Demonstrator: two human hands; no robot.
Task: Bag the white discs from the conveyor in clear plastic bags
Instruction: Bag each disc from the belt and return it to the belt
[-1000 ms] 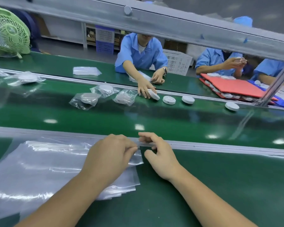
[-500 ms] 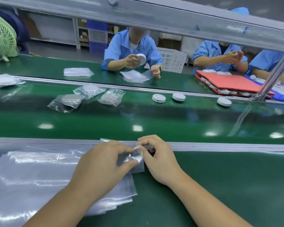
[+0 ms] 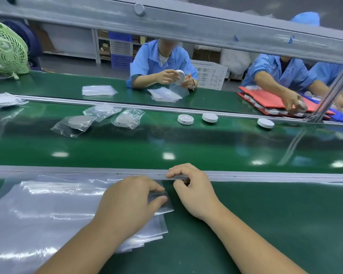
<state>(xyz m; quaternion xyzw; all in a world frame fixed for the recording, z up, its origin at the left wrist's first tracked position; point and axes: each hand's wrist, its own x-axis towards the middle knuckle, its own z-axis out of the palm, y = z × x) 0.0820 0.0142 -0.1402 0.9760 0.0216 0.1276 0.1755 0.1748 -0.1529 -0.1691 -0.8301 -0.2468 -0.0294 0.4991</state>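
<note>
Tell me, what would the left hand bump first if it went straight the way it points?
Probably the right hand, just ahead of the left hand and its clear plastic bag; the grey rail lies beyond.

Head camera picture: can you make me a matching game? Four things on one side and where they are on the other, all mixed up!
Things:
1. green fan
2. red tray
3. stack of clear bags
4. bare white discs

Places:
A. beneath the left hand
B. on the shiny middle belt
C. far left, on the far table
D. far right, where a worker reaches

Pairs: 1-C, 2-D, 3-A, 4-B.
</note>
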